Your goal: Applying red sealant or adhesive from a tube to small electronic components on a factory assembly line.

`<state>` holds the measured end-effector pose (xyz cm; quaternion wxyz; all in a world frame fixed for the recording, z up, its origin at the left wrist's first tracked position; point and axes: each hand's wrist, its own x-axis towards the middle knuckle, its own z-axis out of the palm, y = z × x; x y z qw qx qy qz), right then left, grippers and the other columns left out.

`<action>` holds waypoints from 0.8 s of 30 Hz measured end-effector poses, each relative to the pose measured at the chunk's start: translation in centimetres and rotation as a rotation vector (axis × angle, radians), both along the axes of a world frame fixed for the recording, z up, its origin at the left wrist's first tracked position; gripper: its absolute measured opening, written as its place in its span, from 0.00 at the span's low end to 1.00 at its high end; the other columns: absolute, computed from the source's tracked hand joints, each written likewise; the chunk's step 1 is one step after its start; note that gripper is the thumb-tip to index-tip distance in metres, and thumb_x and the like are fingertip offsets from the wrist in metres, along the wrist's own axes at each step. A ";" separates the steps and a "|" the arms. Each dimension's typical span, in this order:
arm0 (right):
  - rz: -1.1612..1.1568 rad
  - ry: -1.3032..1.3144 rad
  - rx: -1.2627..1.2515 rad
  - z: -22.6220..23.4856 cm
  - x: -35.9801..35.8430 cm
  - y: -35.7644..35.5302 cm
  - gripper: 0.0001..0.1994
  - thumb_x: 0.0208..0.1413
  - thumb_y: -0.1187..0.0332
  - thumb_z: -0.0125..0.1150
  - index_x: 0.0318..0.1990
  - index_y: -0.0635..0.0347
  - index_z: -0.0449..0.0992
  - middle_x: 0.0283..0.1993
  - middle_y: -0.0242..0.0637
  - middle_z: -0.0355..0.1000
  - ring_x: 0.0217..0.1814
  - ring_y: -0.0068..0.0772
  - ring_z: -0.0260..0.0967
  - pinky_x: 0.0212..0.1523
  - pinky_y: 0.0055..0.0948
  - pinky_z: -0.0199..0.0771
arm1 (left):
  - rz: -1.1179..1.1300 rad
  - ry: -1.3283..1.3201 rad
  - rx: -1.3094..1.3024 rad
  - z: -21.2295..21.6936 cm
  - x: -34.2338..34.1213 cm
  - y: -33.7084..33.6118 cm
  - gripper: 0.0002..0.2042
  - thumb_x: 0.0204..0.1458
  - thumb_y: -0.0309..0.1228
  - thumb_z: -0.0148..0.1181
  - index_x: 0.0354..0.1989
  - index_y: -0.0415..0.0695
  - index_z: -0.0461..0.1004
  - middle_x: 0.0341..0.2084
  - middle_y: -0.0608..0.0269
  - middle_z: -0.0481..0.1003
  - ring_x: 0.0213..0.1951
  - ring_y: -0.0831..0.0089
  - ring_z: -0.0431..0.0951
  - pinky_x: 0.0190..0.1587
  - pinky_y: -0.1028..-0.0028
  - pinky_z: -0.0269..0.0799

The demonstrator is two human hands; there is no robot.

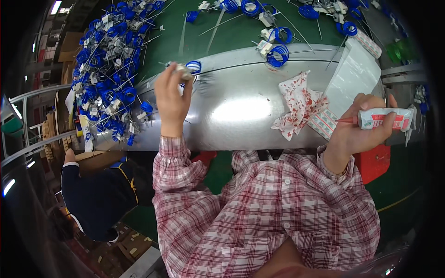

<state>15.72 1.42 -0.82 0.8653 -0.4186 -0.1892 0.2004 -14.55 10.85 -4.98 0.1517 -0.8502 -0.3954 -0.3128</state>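
Over the metal edge of the bench, my left hand point(171, 102) pinches a small capillary thermostat point(184, 72) with a pale body and a blue coil. Its far side is slightly blurred. My right hand point(354, 134), at the right, is wrapped round a white squeeze tube point(373, 120) with a red nozzle pointing left. Between the hands, nearer the right one, a crumpled white cloth point(296, 104) with red stains lies on the metal. A printed card or packet point(323, 123) lies partly under the cloth, beside the right hand.
A large heap of blue-coiled thermostats point(109, 69) covers the bench's left end. Several more point(278, 55) lie along the far side of the green surface point(185, 34), their thin probes sticking out. A pale plastic sheet point(354, 69) lies at right. Another person point(99, 199) is at lower left.
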 end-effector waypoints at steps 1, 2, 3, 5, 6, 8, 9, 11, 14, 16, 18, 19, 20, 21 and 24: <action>-0.033 -0.006 -0.005 0.0 -0.1 0.1 0.16 0.55 0.60 0.36 0.43 0.64 0.56 0.17 0.35 0.60 0.15 0.20 0.45 0.17 0.13 0.49 | 0.042 -0.190 0.056 0.3 0.0 -0.2 0.22 0.34 0.21 0.62 0.41 0.41 0.62 0.40 0.52 0.66 0.41 0.59 0.66 0.42 0.67 0.63; -0.075 -0.016 -0.015 -0.1 -0.2 0.0 0.16 0.55 0.60 0.37 0.43 0.64 0.56 0.17 0.36 0.60 0.15 0.20 0.45 0.17 0.13 0.49 | 0.075 -0.384 0.105 0.2 0.1 -0.4 0.22 0.34 0.21 0.63 0.40 0.41 0.62 0.40 0.52 0.66 0.41 0.59 0.67 0.41 0.68 0.64; -0.081 -0.017 -0.018 -0.3 -0.1 -0.2 0.16 0.55 0.60 0.37 0.43 0.64 0.56 0.17 0.36 0.60 0.15 0.20 0.45 0.17 0.13 0.49 | 0.050 -0.565 0.178 0.1 1.1 -0.4 0.18 0.34 0.21 0.62 0.35 0.40 0.64 0.38 0.51 0.67 0.38 0.59 0.68 0.39 0.68 0.65; 0.000 -0.045 -0.032 -0.6 0.6 -0.6 0.18 0.55 0.59 0.33 0.43 0.66 0.54 0.15 0.34 0.60 0.16 0.22 0.53 0.18 0.17 0.53 | -0.075 -0.033 0.095 0.2 1.4 -1.6 0.14 0.34 0.21 0.61 0.32 0.40 0.67 0.36 0.52 0.68 0.37 0.60 0.69 0.38 0.68 0.67; 0.002 -0.044 -0.030 -0.5 0.7 -0.5 0.18 0.55 0.59 0.33 0.43 0.66 0.54 0.15 0.34 0.60 0.16 0.22 0.53 0.18 0.17 0.53 | -0.210 0.069 -0.195 -0.8 1.2 -2.6 0.10 0.36 0.22 0.58 0.30 0.39 0.69 0.33 0.54 0.69 0.37 0.60 0.71 0.38 0.68 0.68; -0.058 -0.030 -0.021 -0.4 0.5 -0.2 0.18 0.55 0.58 0.33 0.43 0.66 0.54 0.15 0.34 0.60 0.15 0.22 0.53 0.15 0.17 0.51 | -0.346 0.099 -0.173 -2.7 2.5 -3.8 0.11 0.37 0.23 0.53 0.32 0.39 0.68 0.32 0.56 0.69 0.36 0.61 0.71 0.37 0.69 0.69; -0.058 -0.030 -0.022 -0.3 0.3 -0.1 0.18 0.55 0.58 0.33 0.43 0.66 0.54 0.15 0.34 0.60 0.15 0.22 0.53 0.15 0.17 0.51 | -0.346 0.117 -0.320 -3.0 2.9 -4.5 0.11 0.36 0.22 0.53 0.32 0.40 0.68 0.33 0.56 0.69 0.35 0.62 0.71 0.36 0.70 0.69; -0.033 -0.088 -0.073 -0.1 -0.2 -0.2 0.18 0.55 0.58 0.33 0.43 0.66 0.55 0.15 0.34 0.60 0.15 0.22 0.53 0.16 0.17 0.51 | -0.363 0.096 -0.265 -3.7 2.8 -4.6 0.11 0.36 0.22 0.54 0.32 0.40 0.68 0.33 0.56 0.69 0.35 0.62 0.71 0.35 0.70 0.69; -0.025 -0.102 -0.057 0.1 -0.6 -0.1 0.18 0.55 0.58 0.33 0.43 0.66 0.55 0.15 0.34 0.60 0.15 0.21 0.53 0.14 0.17 0.49 | -0.106 0.037 -0.060 -3.3 0.8 -3.4 0.14 0.34 0.23 0.56 0.33 0.39 0.68 0.33 0.54 0.70 0.35 0.59 0.71 0.36 0.66 0.67; -0.018 -0.072 -0.042 -0.3 -0.5 0.1 0.17 0.55 0.59 0.34 0.43 0.65 0.55 0.16 0.35 0.61 0.14 0.20 0.49 0.17 0.15 0.51 | 0.138 -0.115 -0.100 -2.7 -0.4 0.2 0.13 0.40 0.25 0.55 0.36 0.37 0.66 0.32 0.53 0.70 0.33 0.58 0.71 0.36 0.69 0.67; 0.005 -0.041 -0.005 0.2 -1.0 0.0 0.16 0.54 0.60 0.36 0.43 0.64 0.56 0.17 0.35 0.61 0.13 0.18 0.46 0.19 0.14 0.53 | 0.272 -0.192 -0.124 -2.6 -2.3 3.2 0.13 0.42 0.27 0.55 0.37 0.37 0.66 0.31 0.53 0.71 0.32 0.60 0.71 0.35 0.71 0.67; 0.007 -0.037 -0.002 0.3 -1.4 -0.1 0.16 0.54 0.60 0.36 0.43 0.64 0.56 0.17 0.35 0.61 0.14 0.18 0.47 0.21 0.15 0.54 | 0.295 -0.204 -0.198 -4.3 -3.9 4.6 0.13 0.43 0.28 0.55 0.38 0.36 0.65 0.31 0.53 0.70 0.32 0.63 0.71 0.34 0.72 0.66; 0.002 -0.033 0.000 0.4 -1.6 0.0 0.16 0.54 0.60 0.37 0.43 0.64 0.57 0.17 0.35 0.61 0.15 0.18 0.49 0.23 0.16 0.56 | 0.312 -0.217 -0.272 -4.5 -4.0 5.4 0.14 0.45 0.30 0.55 0.39 0.36 0.65 0.31 0.54 0.70 0.31 0.67 0.71 0.34 0.73 0.66; 0.004 -0.032 0.005 0.4 -1.5 -0.2 0.16 0.54 0.60 0.37 0.43 0.64 0.57 0.17 0.35 0.61 0.15 0.18 0.49 0.23 0.16 0.56 | 0.314 -0.216 -0.266 -4.8 -4.3 5.8 0.14 0.45 0.30 0.55 0.39 0.36 0.65 0.31 0.54 0.70 0.31 0.67 0.71 0.34 0.73 0.66; 0.062 -0.040 0.051 -0.2 -0.5 -0.9 0.16 0.54 0.60 0.37 0.42 0.64 0.57 0.18 0.35 0.61 0.19 0.20 0.54 0.27 0.20 0.58 | 0.356 -0.340 -0.801 -4.7 -4.0 6.2 0.16 0.46 0.33 0.55 0.39 0.35 0.65 0.32 0.57 0.69 0.31 0.73 0.70 0.33 0.76 0.65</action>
